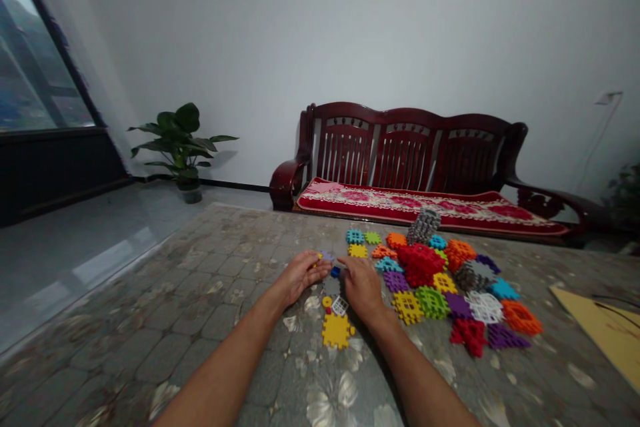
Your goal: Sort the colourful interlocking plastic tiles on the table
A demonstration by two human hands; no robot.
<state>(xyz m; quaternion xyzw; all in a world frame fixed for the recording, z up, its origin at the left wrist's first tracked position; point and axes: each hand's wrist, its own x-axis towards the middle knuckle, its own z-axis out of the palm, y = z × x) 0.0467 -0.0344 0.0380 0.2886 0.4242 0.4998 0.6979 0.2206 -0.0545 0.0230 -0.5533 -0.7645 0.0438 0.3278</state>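
Observation:
My left hand rests on the table with its fingers curled round small plastic pieces, a yellow one and a pale purple one. My right hand lies close beside it, fingers bent down onto a small blue piece. Just in front of my wrists lie a yellow square interlocking tile, a small white grid piece and a tiny yellow and red peg. A heap of coloured interlocking tiles spreads to the right of my right hand.
The table carries a grey floral cover. A yellow sheet lies at its right edge. Behind the table stands a dark wooden bench with a red cushion. A potted plant stands by the window on the left.

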